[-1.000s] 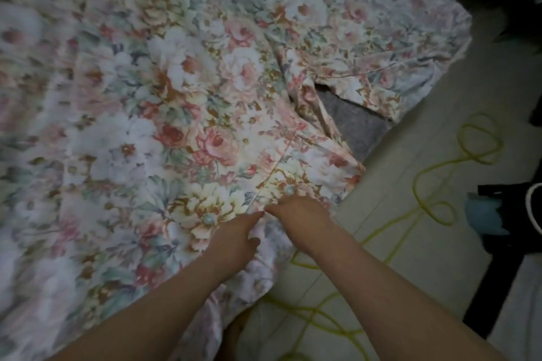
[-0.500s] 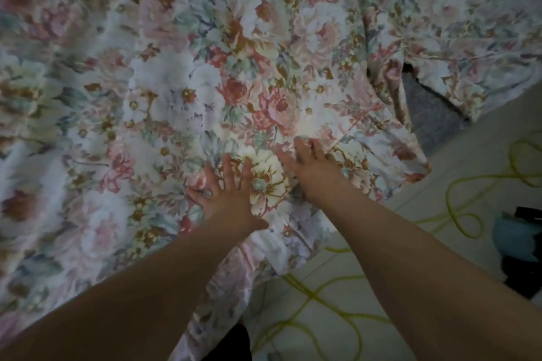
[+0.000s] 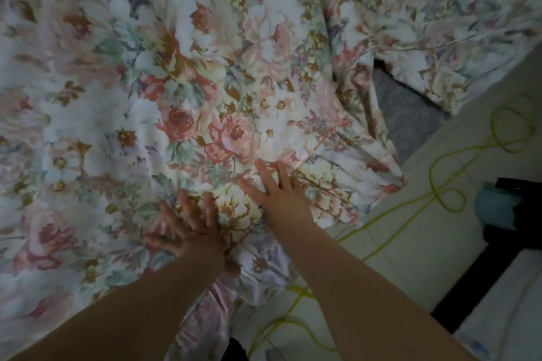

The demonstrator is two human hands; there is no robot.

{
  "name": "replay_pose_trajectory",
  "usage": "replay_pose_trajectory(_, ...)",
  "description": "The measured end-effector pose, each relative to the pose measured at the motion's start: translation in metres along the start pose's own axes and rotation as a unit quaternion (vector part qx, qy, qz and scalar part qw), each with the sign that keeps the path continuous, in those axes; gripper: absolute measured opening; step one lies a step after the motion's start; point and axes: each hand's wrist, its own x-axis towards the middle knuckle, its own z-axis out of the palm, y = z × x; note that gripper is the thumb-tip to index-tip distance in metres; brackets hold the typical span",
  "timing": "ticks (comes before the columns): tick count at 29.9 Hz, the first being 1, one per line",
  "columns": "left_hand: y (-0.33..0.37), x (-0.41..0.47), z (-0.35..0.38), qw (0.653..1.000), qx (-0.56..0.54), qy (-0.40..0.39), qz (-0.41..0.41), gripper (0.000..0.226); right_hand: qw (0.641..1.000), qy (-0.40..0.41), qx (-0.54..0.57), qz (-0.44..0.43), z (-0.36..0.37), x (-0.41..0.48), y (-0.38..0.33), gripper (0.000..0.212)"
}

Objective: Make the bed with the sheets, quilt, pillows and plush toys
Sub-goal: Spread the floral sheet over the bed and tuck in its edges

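A floral quilt (image 3: pixel 181 91) covers almost the whole bed and hangs over its near right edge. My left hand (image 3: pixel 190 228) lies flat on the quilt near that edge, fingers spread and straight. Just to its right, my right hand (image 3: pixel 281 196) presses flat on the fabric with fingers extended. A fold in the quilt leaves a gap where the grey mattress (image 3: pixel 407 117) shows. No pillows or plush toys are in view.
Pale tiled floor (image 3: pixel 440 228) lies right of the bed with a yellow-green cord (image 3: pixel 440 187) looped across it. A light blue object (image 3: pixel 495 208) and a dark object (image 3: pixel 516 231) sit at the right edge.
One second ago both hands pinched the quilt's edge close together. They have since opened and slid forward over the fabric, flattening it. The camera moved closer over the bed.
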Motion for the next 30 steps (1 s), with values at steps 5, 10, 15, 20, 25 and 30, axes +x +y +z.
replay_pose_trajectory(5,0.001,0.004,-0.005,0.999,-0.016,-0.033,-0.001,0.152,1.000,-0.005,0.003,0.010,0.001,0.001,-0.004,0.098)
replay_pose_trajectory(10,-0.001,0.006,-0.004,0.998,-0.045,-0.046,0.013,0.146,0.998,-0.039,-0.047,0.015,-0.005,0.003,-0.009,0.111)
replay_pose_trajectory(15,-0.005,0.008,-0.001,0.996,-0.085,0.017,0.019,0.114,0.996,-0.048,-0.080,0.015,0.005,0.013,-0.013,0.110)
replay_pose_trajectory(20,-0.005,0.006,0.011,0.994,-0.064,0.089,0.013,0.103,0.996,-0.051,-0.067,-0.017,0.003,0.010,-0.008,0.093)
replay_pose_trajectory(25,0.002,0.019,0.020,0.991,-0.060,0.118,0.001,0.084,0.983,-0.118,-0.135,-0.052,-0.009,0.013,-0.004,0.087)
replay_pose_trajectory(30,0.002,0.023,0.029,0.988,-0.040,0.143,-0.029,0.100,0.977,-0.108,-0.171,-0.065,-0.007,0.009,-0.007,0.087)
